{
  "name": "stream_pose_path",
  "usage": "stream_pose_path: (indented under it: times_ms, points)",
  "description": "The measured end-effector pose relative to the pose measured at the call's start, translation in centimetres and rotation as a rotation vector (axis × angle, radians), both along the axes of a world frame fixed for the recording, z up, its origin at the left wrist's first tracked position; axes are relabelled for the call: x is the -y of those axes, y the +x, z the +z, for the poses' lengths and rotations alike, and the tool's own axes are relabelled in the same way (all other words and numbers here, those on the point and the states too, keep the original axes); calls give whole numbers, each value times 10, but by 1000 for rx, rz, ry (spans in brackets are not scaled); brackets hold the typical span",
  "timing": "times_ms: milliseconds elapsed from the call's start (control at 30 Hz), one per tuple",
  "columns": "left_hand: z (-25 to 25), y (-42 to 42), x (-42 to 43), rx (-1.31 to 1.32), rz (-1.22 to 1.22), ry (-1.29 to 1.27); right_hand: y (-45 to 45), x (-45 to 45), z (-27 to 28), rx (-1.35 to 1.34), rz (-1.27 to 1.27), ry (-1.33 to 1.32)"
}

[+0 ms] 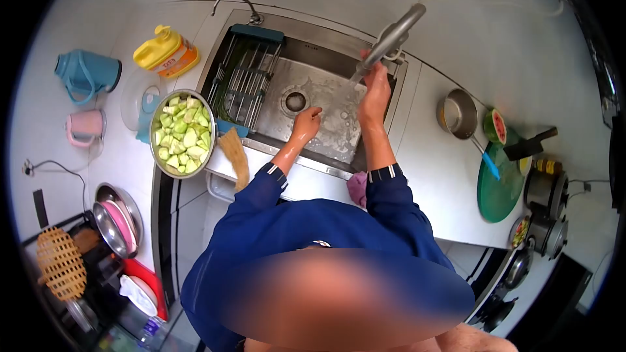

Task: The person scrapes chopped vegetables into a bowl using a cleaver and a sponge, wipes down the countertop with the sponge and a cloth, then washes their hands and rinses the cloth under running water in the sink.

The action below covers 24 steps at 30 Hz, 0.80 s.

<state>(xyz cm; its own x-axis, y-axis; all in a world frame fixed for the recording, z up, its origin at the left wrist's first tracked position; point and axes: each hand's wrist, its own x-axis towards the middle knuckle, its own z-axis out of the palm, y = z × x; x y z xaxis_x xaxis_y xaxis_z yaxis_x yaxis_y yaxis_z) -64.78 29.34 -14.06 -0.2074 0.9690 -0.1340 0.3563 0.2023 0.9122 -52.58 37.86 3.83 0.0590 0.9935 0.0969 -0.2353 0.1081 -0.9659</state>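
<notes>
My right hand is wrapped around the end of the faucet spout at the right of the sink. Water runs from the spout's tip into the basin, where the bottom is wet and foamy. Over the basin near the drain, my left hand is curled closed, wet on the wrist, and nothing shows in it. A metal drying rack with dark green ends spans the basin's left part. On the counter's left stands a metal bowl full of cut pale-green vegetable pieces.
A dried loofah and a pink cloth lie at the front edge. Left are a yellow jug, a blue kettle and a pink pitcher. Right are a saucepan, cut watermelon, green board and cleaver.
</notes>
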Motion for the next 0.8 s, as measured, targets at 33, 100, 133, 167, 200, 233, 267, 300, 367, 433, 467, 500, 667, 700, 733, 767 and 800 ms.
stream_pose_path:
  times_ms: [33, 100, 133, 167, 200, 233, 267, 300, 367, 433, 467, 500, 667, 700, 733, 767, 800]
  points:
    - [4, 0, -6, 12, 23, 12, -13, -6, 4, -15, 20, 29]
    - [11, 1, -19, 33, 66, 33, -32, -17, 5, 17, 50, 78]
    - [6, -1, -32, 166, 114, -12, -40, -24, 1, 65, 60, 103]
    - [-2, -3, -46, 301, 158, -56, -47, -32, -4, 113, 68, 126]
    - [-6, -4, -56, 435, 199, -102, -56, -43, -15, -1, 83, 136]
    - [6, -4, -66, 612, 284, -123, -58, -45, -14, -176, 133, 43]
    - [20, -4, -77, 788, 365, -141, -57, -49, -11, -351, 180, -51]
    - [33, -5, -86, 964, 442, -161, -56, -52, -9, -524, 223, -149]
    - [43, -10, -102, 1093, 405, -198, -49, -62, -44, -760, 336, -274]
    - [38, -9, -117, 1275, 392, -185, -43, -67, -91, -978, 480, -441]
    - [29, -6, -126, 1389, 395, -151, -43, -69, -106, -999, 433, -491]
    - [23, -5, -131, 1502, 397, -115, -45, -70, -120, -1019, 385, -542]
    - [44, 8, -96, 1918, 72, 108, -50, -86, -194, -1549, 812, -614]
    - [47, 16, -84, 1949, -69, 236, -52, -85, -201, -1462, 723, -568]
    - [37, 29, -79, 1962, 105, 130, -54, -83, -208, -1375, 636, -521]
    - [17, 46, -77, 1963, 278, 20, -57, -80, -213, -1288, 549, -473]
    - [6, 58, -71, 1954, 450, -92, -55, -82, -219, -886, 439, -569]
